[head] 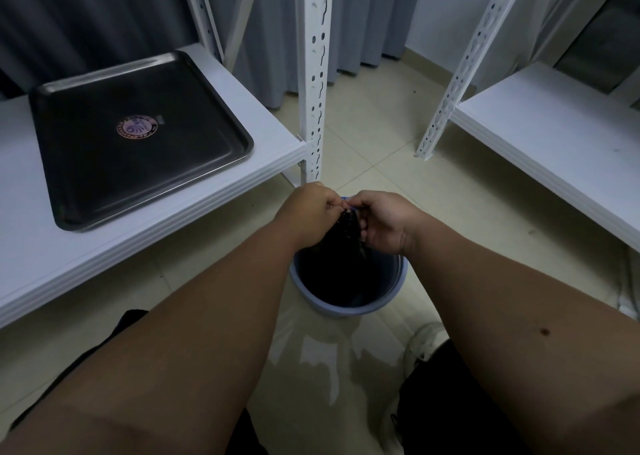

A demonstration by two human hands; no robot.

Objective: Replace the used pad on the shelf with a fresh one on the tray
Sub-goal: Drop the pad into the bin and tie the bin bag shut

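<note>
While both hands met above the blue bin (348,307), left hand (304,214) and right hand (382,220) pinched a dark bag (348,229) between them, black tray (138,139) lay bare on the white shelf (273,125), no pad identifiable

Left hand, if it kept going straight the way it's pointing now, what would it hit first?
Almost at once, the right hand: the left hand points across at it, both pinching the same dark bag over the blue bin. Their fingertips look nearly touching, though depth is unclear.
</note>
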